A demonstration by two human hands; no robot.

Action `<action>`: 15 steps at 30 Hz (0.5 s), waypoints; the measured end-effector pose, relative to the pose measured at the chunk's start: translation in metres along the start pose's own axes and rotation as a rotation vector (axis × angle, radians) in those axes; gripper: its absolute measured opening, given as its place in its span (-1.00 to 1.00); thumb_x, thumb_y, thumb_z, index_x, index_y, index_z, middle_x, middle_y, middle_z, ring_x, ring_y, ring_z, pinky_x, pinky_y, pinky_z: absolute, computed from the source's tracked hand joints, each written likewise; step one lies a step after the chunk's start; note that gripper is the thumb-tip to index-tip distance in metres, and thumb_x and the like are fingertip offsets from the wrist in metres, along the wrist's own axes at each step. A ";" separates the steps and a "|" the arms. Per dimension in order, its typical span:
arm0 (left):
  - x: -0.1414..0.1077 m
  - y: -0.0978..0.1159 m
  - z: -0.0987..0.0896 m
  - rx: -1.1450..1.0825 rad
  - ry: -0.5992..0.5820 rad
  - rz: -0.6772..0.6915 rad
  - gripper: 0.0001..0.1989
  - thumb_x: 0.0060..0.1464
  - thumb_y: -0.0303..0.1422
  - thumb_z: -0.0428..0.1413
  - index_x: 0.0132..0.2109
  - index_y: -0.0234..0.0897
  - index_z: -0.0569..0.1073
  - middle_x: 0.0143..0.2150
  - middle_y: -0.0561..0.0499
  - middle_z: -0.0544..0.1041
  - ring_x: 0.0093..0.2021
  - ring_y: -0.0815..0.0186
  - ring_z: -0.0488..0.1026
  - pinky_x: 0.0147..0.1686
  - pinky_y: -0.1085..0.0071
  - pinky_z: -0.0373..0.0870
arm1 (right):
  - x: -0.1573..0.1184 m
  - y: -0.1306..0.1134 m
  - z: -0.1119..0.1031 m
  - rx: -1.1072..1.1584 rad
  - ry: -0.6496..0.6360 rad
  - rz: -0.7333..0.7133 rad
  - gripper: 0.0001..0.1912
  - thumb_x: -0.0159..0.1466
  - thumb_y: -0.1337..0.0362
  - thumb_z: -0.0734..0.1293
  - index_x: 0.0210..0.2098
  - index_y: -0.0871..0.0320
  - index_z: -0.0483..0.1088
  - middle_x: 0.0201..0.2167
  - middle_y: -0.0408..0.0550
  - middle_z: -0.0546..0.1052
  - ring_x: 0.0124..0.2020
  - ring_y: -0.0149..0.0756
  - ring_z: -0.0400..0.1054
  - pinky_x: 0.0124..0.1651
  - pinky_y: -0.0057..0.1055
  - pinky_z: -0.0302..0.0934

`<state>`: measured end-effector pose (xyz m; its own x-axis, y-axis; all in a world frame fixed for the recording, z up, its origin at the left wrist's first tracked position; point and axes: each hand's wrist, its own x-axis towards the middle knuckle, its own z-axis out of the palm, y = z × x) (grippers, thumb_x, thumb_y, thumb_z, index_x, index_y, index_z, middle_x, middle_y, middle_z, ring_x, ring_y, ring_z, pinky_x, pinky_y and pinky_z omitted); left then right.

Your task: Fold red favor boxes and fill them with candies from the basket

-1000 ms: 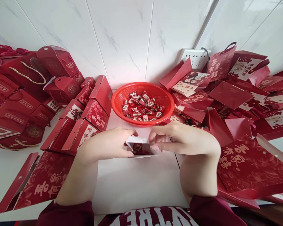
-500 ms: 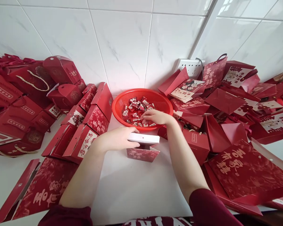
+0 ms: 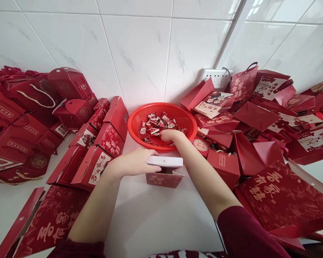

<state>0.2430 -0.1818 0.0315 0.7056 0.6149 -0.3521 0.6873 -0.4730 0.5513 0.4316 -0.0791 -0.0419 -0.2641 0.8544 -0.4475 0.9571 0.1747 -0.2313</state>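
My left hand (image 3: 140, 163) grips the far side of a small red paper gift box (image 3: 165, 180), its thumb and fingers around the white-backed flap. The box stands on the white table with its top open towards me. Beyond it is a red plastic basket (image 3: 133, 123) with several wrapped candies (image 3: 153, 122) lying in it. My right hand (image 3: 170, 137) reaches down into the near side of the basket among the candies. Its fingers are curled and their tips are hidden, so what they hold, if anything, cannot be made out.
Red gift boxes (image 3: 109, 138) stand in rows on the left, with handled boxes (image 3: 70, 84) behind. A heap of red paper bags (image 3: 257, 114) covers the right. A white power strip (image 3: 215, 77) leans at the tiled wall (image 3: 140, 53). The white table (image 3: 161, 218) extends in front of me.
My right hand has moved a little left and deeper into the candies, its fingers now curled down. My left hand keeps its hold on the gift box. The view has shifted slightly.
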 end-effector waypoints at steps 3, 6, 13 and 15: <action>0.001 -0.001 0.000 0.006 -0.008 -0.009 -0.50 0.07 -0.15 0.10 0.15 -0.16 0.37 0.10 -0.02 0.48 0.01 0.16 0.44 -0.13 0.40 0.34 | 0.001 0.001 0.003 -0.001 -0.025 0.007 -0.67 0.36 0.18 0.29 0.05 0.19 0.36 0.04 0.05 0.41 -0.01 -0.18 0.37 0.02 -0.10 0.31; 0.002 -0.002 0.001 0.011 -0.021 -0.023 -0.51 0.08 -0.11 0.08 0.13 -0.20 0.38 0.10 -0.04 0.48 0.01 0.15 0.45 -0.16 0.41 0.35 | -0.001 0.000 0.005 0.009 -0.018 0.004 -0.62 0.37 0.16 0.27 0.12 0.16 0.31 0.12 0.08 0.36 0.05 -0.14 0.33 0.08 -0.05 0.27; 0.001 -0.001 0.000 0.017 -0.016 -0.035 -0.53 0.07 -0.10 0.08 0.08 -0.21 0.42 0.13 -0.05 0.46 0.03 0.13 0.44 -0.16 0.42 0.35 | -0.013 -0.016 -0.003 0.051 0.004 -0.145 -0.22 0.28 0.19 0.29 0.40 0.11 -0.09 0.25 0.14 0.30 0.14 -0.03 0.31 0.12 -0.22 0.22; 0.002 -0.001 -0.001 0.001 -0.013 -0.032 -0.55 0.07 -0.11 0.09 0.07 -0.19 0.42 0.12 -0.03 0.46 0.02 0.14 0.44 -0.16 0.42 0.35 | -0.012 -0.026 -0.007 0.054 -0.018 -0.241 -0.25 0.25 0.22 0.30 0.38 0.04 0.00 0.28 0.01 0.27 0.18 -0.04 0.27 0.14 -0.28 0.20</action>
<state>0.2436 -0.1802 0.0311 0.6852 0.6217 -0.3794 0.7099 -0.4537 0.5387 0.4106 -0.0904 -0.0241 -0.4863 0.7822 -0.3895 0.8586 0.3451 -0.3791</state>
